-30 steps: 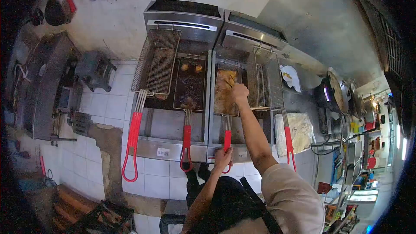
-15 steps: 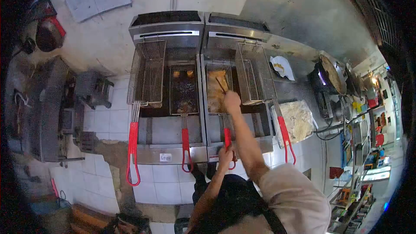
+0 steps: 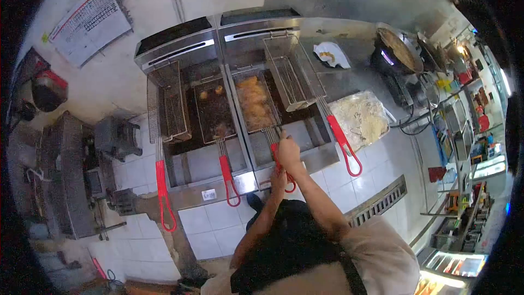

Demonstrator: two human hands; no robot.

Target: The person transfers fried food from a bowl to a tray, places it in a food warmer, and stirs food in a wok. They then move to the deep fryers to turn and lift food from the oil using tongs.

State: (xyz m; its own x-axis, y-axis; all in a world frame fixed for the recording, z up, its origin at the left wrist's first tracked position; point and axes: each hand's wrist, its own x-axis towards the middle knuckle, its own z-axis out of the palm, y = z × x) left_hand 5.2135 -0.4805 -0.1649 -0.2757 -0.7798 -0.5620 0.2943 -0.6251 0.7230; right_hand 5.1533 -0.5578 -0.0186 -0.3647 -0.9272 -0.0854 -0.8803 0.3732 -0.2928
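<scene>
My left hand is closed around the red handle of a wire fryer basket. Golden-brown food sits in that basket, in bubbling oil. Just above the left hand, my right hand is closed over the upper part of the same handle. A short stretch of a thin dark utensil shows at its fingers; the rest of the utensil is hidden by the hand. To the left, a second basket is lowered in oil with a few small browned pieces floating.
Raised wire baskets hang at the left and right of the fryer. On the right counter are a tray of pale floury food, a paper-lined plate and a large wok. A floor drain lies at right.
My right hand has drawn back from over the food to the basket handle, pulling the thin utensil with it. My left hand stays on the handle. The whole view has tilted and shifted.
</scene>
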